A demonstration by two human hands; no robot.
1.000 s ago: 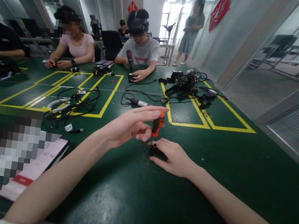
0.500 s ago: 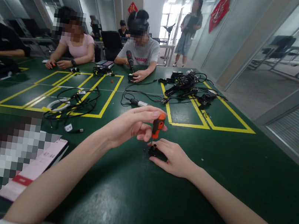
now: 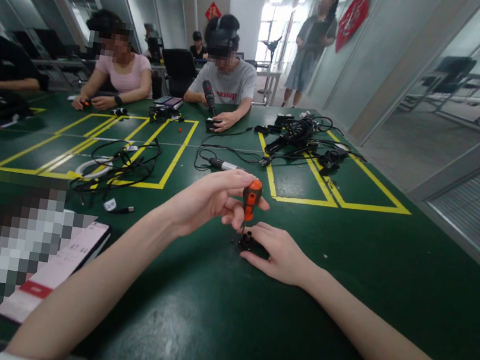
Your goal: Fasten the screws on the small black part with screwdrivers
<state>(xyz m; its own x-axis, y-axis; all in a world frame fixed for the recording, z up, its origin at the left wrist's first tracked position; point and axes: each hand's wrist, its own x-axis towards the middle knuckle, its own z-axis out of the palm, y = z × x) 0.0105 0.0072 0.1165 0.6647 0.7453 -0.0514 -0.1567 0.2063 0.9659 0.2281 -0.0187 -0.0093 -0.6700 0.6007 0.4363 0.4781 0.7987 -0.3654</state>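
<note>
My left hand is closed around the orange and black handle of a screwdriver, which stands nearly upright with its shaft pointing down. The tip meets a small black part that lies on the green table; a short dark tube rises from it. From the other side my right hand grips this part, its thumb and fingers on either edge, and covers much of it. Beyond my left hand lies a grey and black pen-shaped tool with a cable.
Tangled black cables lie at the back right, and another cable bundle at left. Yellow tape marks rectangles on the table. A phone lies near my left forearm. Across the table a co-worker holds a power screwdriver.
The screwdriver's handle has tipped slightly left and turned, with its tip still at the black part. My right hand keeps its place. A standing person in the background has come closer.
</note>
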